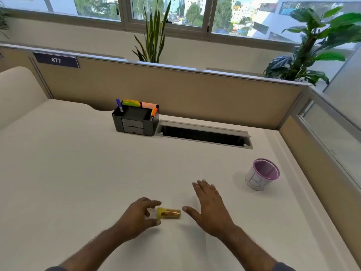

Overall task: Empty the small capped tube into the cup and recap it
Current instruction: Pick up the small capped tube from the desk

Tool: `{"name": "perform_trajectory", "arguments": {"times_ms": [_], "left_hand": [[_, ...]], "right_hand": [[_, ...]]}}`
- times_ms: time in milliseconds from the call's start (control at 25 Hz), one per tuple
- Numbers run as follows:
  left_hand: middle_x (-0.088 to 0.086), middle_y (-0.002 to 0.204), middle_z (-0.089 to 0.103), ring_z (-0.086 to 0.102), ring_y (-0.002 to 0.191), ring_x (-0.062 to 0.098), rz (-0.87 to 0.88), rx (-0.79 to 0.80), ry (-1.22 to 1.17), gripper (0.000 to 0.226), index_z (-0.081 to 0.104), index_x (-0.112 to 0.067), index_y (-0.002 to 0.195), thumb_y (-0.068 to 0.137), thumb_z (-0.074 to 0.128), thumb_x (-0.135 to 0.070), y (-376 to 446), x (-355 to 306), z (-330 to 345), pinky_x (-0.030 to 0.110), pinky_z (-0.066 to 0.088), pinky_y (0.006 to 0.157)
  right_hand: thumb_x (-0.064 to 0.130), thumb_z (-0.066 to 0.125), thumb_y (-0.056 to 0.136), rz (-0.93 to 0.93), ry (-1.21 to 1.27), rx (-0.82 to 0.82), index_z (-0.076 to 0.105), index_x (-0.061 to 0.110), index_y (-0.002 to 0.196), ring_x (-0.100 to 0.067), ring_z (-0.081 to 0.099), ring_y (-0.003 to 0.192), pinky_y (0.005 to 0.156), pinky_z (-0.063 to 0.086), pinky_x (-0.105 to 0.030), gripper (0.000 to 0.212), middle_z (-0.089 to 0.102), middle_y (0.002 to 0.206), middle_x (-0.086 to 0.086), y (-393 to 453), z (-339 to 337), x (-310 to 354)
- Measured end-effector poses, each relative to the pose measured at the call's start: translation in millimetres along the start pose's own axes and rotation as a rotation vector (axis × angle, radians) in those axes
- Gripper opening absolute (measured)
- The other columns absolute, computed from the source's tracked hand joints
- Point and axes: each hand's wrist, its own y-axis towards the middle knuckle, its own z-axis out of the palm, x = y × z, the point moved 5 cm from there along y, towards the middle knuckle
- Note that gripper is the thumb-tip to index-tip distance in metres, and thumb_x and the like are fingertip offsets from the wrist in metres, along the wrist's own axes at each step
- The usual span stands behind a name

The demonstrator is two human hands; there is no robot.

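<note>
A small yellow tube [169, 213] with its yellow cap on lies on its side on the white desk [78, 173], cap end toward the left. My left hand [136, 218] hovers just left of the cap, fingers curled and apart, its fingertips around the cap end without a clear grip. My right hand [210, 208] is open and flat just right of the tube, thumb pointing at its far end, not touching it. The cup [261, 175], white with a purple mesh rim and lining, stands upright to the far right.
A black desk organiser [134, 120] with markers and sticky notes stands at the back. Beside it is an open cable slot [205, 135] in the desk. Beige partition walls [175, 90] border the back and right edges.
</note>
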Motion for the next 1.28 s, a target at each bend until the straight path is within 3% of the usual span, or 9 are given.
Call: {"name": "perform_trajectory", "arguments": {"times_ms": [120, 200, 320, 480, 600, 800, 1040, 1160, 1280], "left_hand": [[-0.014, 0.106, 0.054, 0.057, 0.079, 0.010, -0.017, -0.016, -0.033, 0.052, 0.056, -0.040, 0.120, 0.075, 0.079, -0.030, -1.4, 2.5, 13.2, 0.008, 0.043, 0.071], [-0.012, 0.103, 0.055, 0.055, 0.074, 0.007, -0.008, -0.038, -0.057, 0.044, 0.059, -0.045, 0.109, 0.075, 0.079, -0.026, 0.6, 2.5, 18.7, 0.008, 0.041, 0.069], [-0.012, 0.097, 0.059, 0.055, 0.075, 0.001, -0.023, -0.068, -0.080, 0.039, 0.059, -0.050, 0.092, 0.075, 0.078, -0.021, 5.6, 2.2, 14.7, 0.009, 0.040, 0.068], [-0.011, 0.095, 0.065, 0.059, 0.077, 0.008, -0.037, -0.081, -0.113, 0.037, 0.059, -0.048, 0.088, 0.078, 0.076, -0.016, 5.3, -5.6, 12.3, 0.014, 0.046, 0.072], [-0.009, 0.089, 0.074, 0.068, 0.083, 0.006, -0.023, -0.076, -0.267, 0.026, 0.073, -0.034, 0.091, 0.080, 0.072, -0.011, 1.3, -15.7, 12.8, 0.026, 0.055, 0.080], [-0.008, 0.089, 0.077, 0.071, 0.087, 0.011, 0.004, -0.083, -0.344, 0.022, 0.075, -0.024, 0.097, 0.083, 0.070, -0.009, -2.1, -28.6, 11.5, 0.029, 0.056, 0.083], [0.001, 0.084, 0.076, 0.068, 0.081, 0.016, 0.033, -0.028, -0.304, 0.019, 0.075, -0.023, 0.092, 0.086, 0.065, -0.008, -6.4, -43.1, 10.4, 0.024, 0.055, 0.076], [0.000, 0.082, 0.075, 0.067, 0.076, 0.011, 0.056, -0.015, -0.276, 0.018, 0.075, -0.023, 0.091, 0.086, 0.064, -0.010, -9.1, -48.3, 10.6, 0.020, 0.053, 0.073], [-0.001, 0.081, 0.075, 0.068, 0.078, 0.012, 0.046, -0.070, -0.301, 0.016, 0.075, -0.021, 0.093, 0.086, 0.066, -0.009, -10.7, -51.6, 10.8, 0.023, 0.056, 0.075]], "right_hand": [[0.067, 0.038, 0.088, -0.038, 0.018, 0.034, 0.023, 0.024, 0.151, -0.017, 0.019, 0.146, 0.117, 0.008, -0.026, 0.077, 0.028, 0.158, 0.001, 1.3, 19.8, 8.2], [0.054, 0.046, 0.092, -0.065, 0.051, 0.040, 0.031, 0.024, 0.148, -0.017, 0.030, 0.139, 0.114, 0.017, -0.026, 0.064, 0.038, 0.150, 0.002, -1.0, 33.6, 17.5], [0.045, 0.047, 0.093, -0.112, 0.051, 0.071, 0.037, 0.027, 0.143, -0.016, 0.035, 0.131, 0.109, 0.020, -0.028, 0.055, 0.043, 0.140, 0.004, -2.3, 47.5, 31.4], [0.044, 0.044, 0.092, -0.119, 0.068, 0.071, 0.043, 0.029, 0.139, -0.015, 0.040, 0.122, 0.104, 0.023, -0.029, 0.049, 0.050, 0.128, 0.006, 3.4, 51.0, 35.2], [0.049, 0.036, 0.091, -0.156, 0.165, 0.055, 0.052, 0.030, 0.130, -0.013, 0.046, 0.110, 0.099, 0.029, -0.029, 0.047, 0.057, 0.115, 0.006, 4.7, 48.1, 40.7], [0.035, 0.053, 0.093, -0.153, 0.398, 0.065, 0.063, 0.026, 0.116, -0.013, 0.053, 0.092, 0.084, 0.046, -0.032, 0.026, 0.063, 0.099, 0.003, 6.6, 37.1, 38.7], [0.033, 0.060, 0.089, -0.172, 0.494, 0.130, 0.070, 0.027, 0.104, -0.011, 0.057, 0.083, 0.077, 0.048, -0.032, 0.019, 0.066, 0.090, 0.001, 6.0, 18.5, 33.3], [0.031, 0.062, 0.087, -0.152, 0.529, 0.148, 0.071, 0.027, 0.102, -0.012, 0.059, 0.084, 0.077, 0.049, -0.031, 0.018, 0.068, 0.091, 0.000, 3.8, 16.3, 27.9], [0.032, 0.062, 0.088, -0.148, 0.521, 0.092, 0.071, 0.027, 0.103, -0.010, 0.058, 0.083, 0.075, 0.047, -0.027, 0.018, 0.068, 0.091, 0.002, 0.2, 13.4, 26.2]]}}
